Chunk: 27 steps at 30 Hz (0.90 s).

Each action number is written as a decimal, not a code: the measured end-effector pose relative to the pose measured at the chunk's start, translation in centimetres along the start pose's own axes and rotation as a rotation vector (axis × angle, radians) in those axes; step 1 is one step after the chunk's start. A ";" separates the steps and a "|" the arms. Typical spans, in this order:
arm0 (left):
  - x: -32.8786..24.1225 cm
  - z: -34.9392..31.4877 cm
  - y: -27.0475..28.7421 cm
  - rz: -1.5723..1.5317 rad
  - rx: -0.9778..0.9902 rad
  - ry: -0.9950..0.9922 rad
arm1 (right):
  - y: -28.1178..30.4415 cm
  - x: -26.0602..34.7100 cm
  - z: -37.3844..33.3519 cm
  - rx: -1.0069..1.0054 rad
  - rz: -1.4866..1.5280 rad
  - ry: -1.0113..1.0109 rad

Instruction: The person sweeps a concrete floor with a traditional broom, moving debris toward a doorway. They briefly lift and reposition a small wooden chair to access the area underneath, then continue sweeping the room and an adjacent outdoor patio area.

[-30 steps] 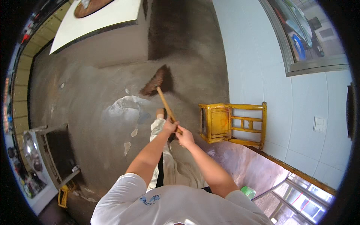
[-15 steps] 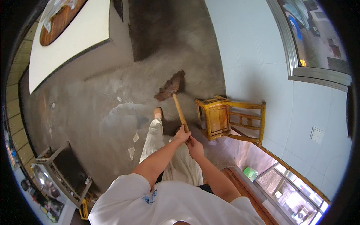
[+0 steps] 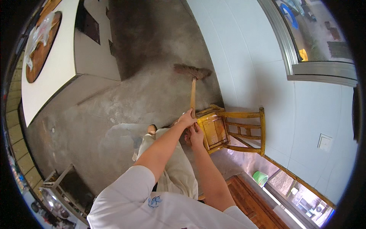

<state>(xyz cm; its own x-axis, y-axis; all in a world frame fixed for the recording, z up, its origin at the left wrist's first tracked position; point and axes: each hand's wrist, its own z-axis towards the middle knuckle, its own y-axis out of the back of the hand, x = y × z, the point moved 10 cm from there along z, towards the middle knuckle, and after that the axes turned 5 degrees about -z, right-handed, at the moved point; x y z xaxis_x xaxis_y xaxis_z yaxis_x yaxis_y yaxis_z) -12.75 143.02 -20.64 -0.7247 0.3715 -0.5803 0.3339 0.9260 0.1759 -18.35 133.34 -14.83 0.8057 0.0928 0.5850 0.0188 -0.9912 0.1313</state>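
A broom (image 3: 193, 91) with a pale wooden handle and a wide reddish-brown bristle head reaches away from me, its head on the grey floor near the wall's foot. My left hand (image 3: 187, 119) is wrapped round the handle, above the near end. Just behind it, my right hand (image 3: 195, 136) has its fingers curled at the handle's end, which the hands mostly hide. The yellow wooden chair (image 3: 214, 131) stands close to the right of both hands.
Pale blue wall panels (image 3: 251, 49) rise on the right, below a metal-framed window (image 3: 305, 70). A white counter (image 3: 53, 72) with a round wooden board (image 3: 42, 57) stands far left. A metal-framed stand (image 3: 57, 198) is near left; a green bucket (image 3: 260, 178) is beyond the doorway at right.
The broom head has moved right and slightly away, toward the wall, and its handle now stands more upright in view. Both hands have moved with it, nearer the chair.
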 end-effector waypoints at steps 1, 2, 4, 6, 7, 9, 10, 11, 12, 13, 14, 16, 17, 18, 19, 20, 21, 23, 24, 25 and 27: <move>0.5 0.5 -1.0 -0.013 0.046 0.041 | 0.0 -0.3 0.0 0.036 0.039 -0.022; 1.0 1.0 -1.8 -0.028 0.081 0.089 | -0.2 -0.1 -0.1 0.100 0.088 -0.018; 1.7 -0.3 -3.6 -0.087 0.082 0.082 | 0.9 -0.8 -2.6 0.088 0.138 -0.057; 2.4 -3.0 -5.4 -0.189 0.106 0.109 | 1.9 -0.6 -5.3 0.097 0.110 -0.104; 2.7 -4.9 -6.3 -0.269 0.136 0.134 | 2.8 -0.9 -7.1 0.081 0.105 -0.202; 2.6 -8.3 -7.4 -0.333 0.194 0.205 | 4.6 -0.8 -10.9 0.050 0.052 -0.375; 1.7 -9.2 -7.4 -0.373 0.201 0.240 | 5.1 0.3 -12.0 0.088 0.036 -0.376; 1.1 -10.5 -7.9 -0.416 0.224 0.313 | 5.6 1.3 -12.8 0.118 0.019 -0.399; 0.7 -12.0 -8.4 -0.471 0.247 0.392 | 6.1 2.8 -13.0 0.152 -0.039 -0.374; -0.5 -12.5 -8.3 -0.462 0.246 0.373 | 6.7 3.9 -13.0 0.178 -0.097 -0.371; -1.4 -12.7 -7.8 -0.447 0.203 0.358 | 7.2 4.8 -13.2 0.208 -0.145 -0.370; -3.2 -12.2 -6.6 -0.477 0.111 0.297 | 7.1 6.5 -12.4 0.268 -0.222 -0.278; -4.2 -11.5 -4.9 -0.420 0.019 0.202 | 6.9 7.2 -11.6 0.284 -0.270 -0.225; -5.1 -10.6 -3.1 -0.380 -0.071 0.113 | 6.4 7.8 -10.9 0.329 -0.278 -0.163; -5.7 -9.9 -1.6 -0.365 -0.138 0.061 | 5.3 8.8 -9.6 0.335 -0.313 -0.055; -6.0 -8.9 -0.2 -0.343 -0.167 0.027 | 4.2 9.8 -7.7 0.296 -0.428 0.056; -6.1 -7.2 1.8 -0.345 -0.174 0.030 | 2.4 11.1 -5.6 0.288 -0.501 0.177; -6.4 -3.8 6.5 -0.295 -0.226 0.013 | -0.9 13.4 -2.4 0.263 -0.665 0.392; -6.6 -2.1 9.0 -0.249 -0.274 -0.006 | -3.0 14.6 -0.5 0.241 -0.765 0.472; -6.5 0.1 11.5 -0.211 -0.281 0.001 | -5.5 15.4 1.9 0.279 -0.780 0.474; -5.4 4.0 16.1 -0.145 -0.321 0.013 | -10.6 16.4 5.9 0.335 -0.830 0.444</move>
<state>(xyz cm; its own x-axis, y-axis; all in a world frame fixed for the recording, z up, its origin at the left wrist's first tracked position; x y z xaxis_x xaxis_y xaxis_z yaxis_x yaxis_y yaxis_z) -1.03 155.67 -17.80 -0.7589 0.2335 -0.6079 0.0221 0.9422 0.3343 -1.82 144.76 -11.30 0.1690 0.7269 0.6656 0.6967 -0.5658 0.4411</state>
